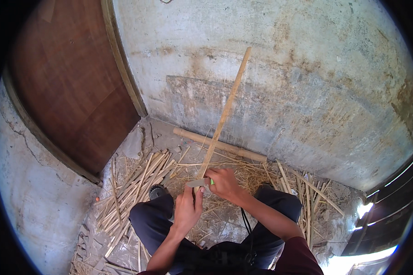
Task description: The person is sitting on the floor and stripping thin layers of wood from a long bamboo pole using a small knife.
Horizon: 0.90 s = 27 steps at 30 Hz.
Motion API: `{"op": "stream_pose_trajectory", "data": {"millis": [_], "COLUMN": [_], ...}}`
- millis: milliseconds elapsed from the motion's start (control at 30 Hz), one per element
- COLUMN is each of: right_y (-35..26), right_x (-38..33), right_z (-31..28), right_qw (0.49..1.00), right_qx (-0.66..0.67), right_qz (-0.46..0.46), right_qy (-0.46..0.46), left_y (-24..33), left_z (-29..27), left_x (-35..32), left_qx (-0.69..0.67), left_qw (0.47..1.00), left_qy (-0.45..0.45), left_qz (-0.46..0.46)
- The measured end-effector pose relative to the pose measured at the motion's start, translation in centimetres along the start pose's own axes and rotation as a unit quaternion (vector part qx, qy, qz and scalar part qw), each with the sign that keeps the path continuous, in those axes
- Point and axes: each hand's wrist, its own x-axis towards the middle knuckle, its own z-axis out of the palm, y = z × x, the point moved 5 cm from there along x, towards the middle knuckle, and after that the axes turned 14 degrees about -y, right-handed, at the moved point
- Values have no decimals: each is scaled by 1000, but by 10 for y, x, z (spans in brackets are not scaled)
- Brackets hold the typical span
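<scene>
A pale tan bamboo pole (225, 112) crosses a grey, rust-stained concrete wall (280, 68) at twelve o'clock. The knife (198, 183) has a dull grey blade and a bright green handle. A reddish-brown wooden door (73, 87) fills ten o'clock. Straw-yellow bamboo strips (137, 183) lie over the grey floor (225, 222). The trousers (147, 220) are dark navy, and the sleeve (300, 256) at five o'clock is maroon.
</scene>
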Motion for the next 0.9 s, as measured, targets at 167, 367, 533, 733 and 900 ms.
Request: {"op": "stream_pose_trajectory", "data": {"millis": [167,367,533,733,900], "right_y": [1,0,-1,1,3], "right_x": [-1,1,1,-2,-3], "right_z": [3,1,2,7,9], "right_qw": [1000,999,998,999,999], "right_qx": [8,27,28,-12,-24], "right_qz": [10,29,39,38,34], "right_qy": [5,-30,-31,-22,-17], "left_y": [2,1,-5,-12,-5], "left_z": [2,-3,-4,-4,-3], "left_x": [-2,4,6,5,4], "left_qx": [4,-35,-37,-33,-16], "left_qw": [1000,999,999,998,999], "left_qy": [0,-7,-1,-12,2], "left_qz": [-19,-18,-19,-51,-32]}}
